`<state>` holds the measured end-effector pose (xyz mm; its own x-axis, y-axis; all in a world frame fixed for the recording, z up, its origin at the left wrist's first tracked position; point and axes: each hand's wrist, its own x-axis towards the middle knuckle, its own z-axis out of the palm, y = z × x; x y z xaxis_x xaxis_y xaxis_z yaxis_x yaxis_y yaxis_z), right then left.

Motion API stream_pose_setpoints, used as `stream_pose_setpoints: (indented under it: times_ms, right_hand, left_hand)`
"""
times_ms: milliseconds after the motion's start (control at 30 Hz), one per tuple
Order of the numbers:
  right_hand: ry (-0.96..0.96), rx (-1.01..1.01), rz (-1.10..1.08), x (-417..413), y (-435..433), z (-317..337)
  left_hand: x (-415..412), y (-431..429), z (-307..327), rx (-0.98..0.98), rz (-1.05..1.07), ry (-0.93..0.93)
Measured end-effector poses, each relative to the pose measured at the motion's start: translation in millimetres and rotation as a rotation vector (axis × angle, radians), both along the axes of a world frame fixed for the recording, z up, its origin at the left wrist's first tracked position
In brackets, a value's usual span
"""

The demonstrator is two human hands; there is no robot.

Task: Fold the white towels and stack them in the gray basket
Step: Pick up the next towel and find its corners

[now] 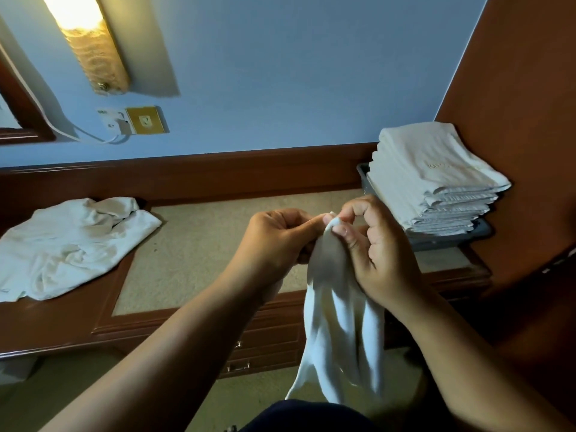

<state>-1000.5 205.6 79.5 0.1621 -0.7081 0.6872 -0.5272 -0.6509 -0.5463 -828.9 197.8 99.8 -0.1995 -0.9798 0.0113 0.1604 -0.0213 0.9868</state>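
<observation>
Loose pile of crumpled white towels at left on the surface. Left hand and right hand meet mid-air, fingers pinching the top of one towel. It hangs limp in long folds. Folded stack sits in the basket, far right.

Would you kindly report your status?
Left hand, right hand pinch white towel at top; it hangs unfolded. Folded stack in gray basket. Crumpled towels at left. Nothing blocking.

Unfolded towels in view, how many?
2 at least: a hanging towel pinched by left hand and right hand; a crumpled heap at left on the desk may hide more.
</observation>
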Motion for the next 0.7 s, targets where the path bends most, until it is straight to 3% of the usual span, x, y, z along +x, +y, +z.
stream_pose_setpoints:
  times_ms: [200, 300, 400, 467, 567, 700]
  right_hand:
    - [-0.065, 0.023, -0.137, -1.3, 6.6, -3.8]
    - [-0.143, 0.019, -0.178, -4.5, 6.5, -3.9]
    - [-0.187, 0.025, -0.13, -5.8, 3.2, -3.5]
    - [-0.116, 0.097, -0.078, -9.9, 2.8, 1.9]
    - [0.147, 0.198, -0.057, -19.6, 1.0, 17.0]
    - [0.267, 0.231, -0.035, -27.7, -2.2, 31.1]
  left_hand:
    - [-3.0, 4.0, -1.5, -0.103, -0.082, -0.07]
    - [-5.3, 11.5, -4.8, -0.234, -0.162, -0.21]
    - [-9.2, 14.8, -10.0, -0.329, -0.084, -0.376]
    - [-7.6, 12.4, -8.5, -0.376, -0.02, -0.372]
    - [-2.3, 9.0, -5.9, -0.41, 0.031, -0.358]
    - [1.7, 15.4, -13.5, -0.501, 0.037, -0.449]
